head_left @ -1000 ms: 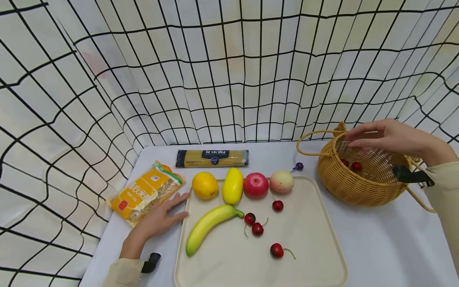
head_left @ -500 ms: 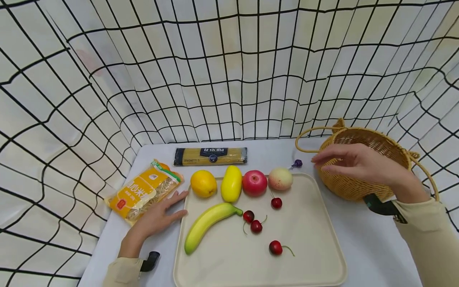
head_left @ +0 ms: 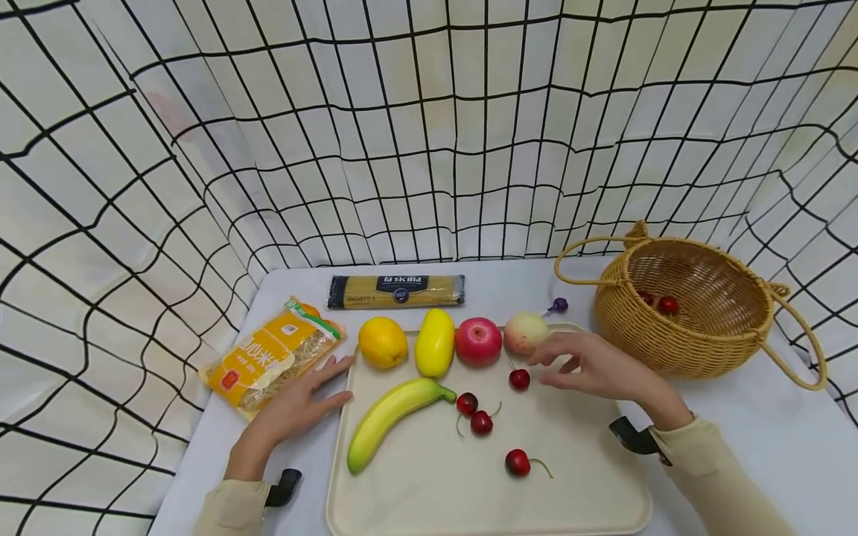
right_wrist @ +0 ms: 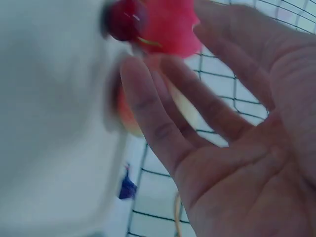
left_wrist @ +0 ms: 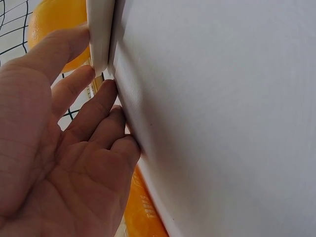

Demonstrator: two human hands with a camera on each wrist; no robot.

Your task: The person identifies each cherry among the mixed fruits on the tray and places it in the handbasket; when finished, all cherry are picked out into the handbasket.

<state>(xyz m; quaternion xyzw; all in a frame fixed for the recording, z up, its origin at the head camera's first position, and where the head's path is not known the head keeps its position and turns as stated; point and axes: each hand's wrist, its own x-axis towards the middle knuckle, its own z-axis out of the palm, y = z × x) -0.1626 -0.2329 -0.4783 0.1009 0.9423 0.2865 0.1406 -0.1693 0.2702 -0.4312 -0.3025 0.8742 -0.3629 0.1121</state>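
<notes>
My left hand (head_left: pixel 291 406) touches the left rim of the beige tray (head_left: pixel 570 491), thumb and index fingertip at its edge in the left wrist view. Over the tray's right part hovers my right hand (head_left: pixel 593 368), fingers spread and holding nothing. Its fingertips are close to a cherry (head_left: pixel 519 380) and the peach (head_left: pixel 523 333). Two cherries touch near the tray's middle, and another cherry (head_left: pixel 518 463) lies nearer the front. A banana (head_left: pixel 392 420) lies at the left. Along the back are an orange-yellow lemon-like fruit (head_left: pixel 383 342), a yellow mango-like fruit (head_left: pixel 434 344) and a red apple (head_left: pixel 479 342).
A wicker basket (head_left: pixel 670 350) with cherries inside stands at the back right, its handles folded outward. Behind the tray lie a spaghetti pack (head_left: pixel 429 292) and a purple lollipop (head_left: pixel 559 304). A yellow food bag (head_left: pixel 271 353) is left. Black netting (head_left: pixel 456 149) surrounds the table.
My right hand has moved from over the basket leftward and down to the cherry by the peach. The left hand has stayed at the tray's rim.
</notes>
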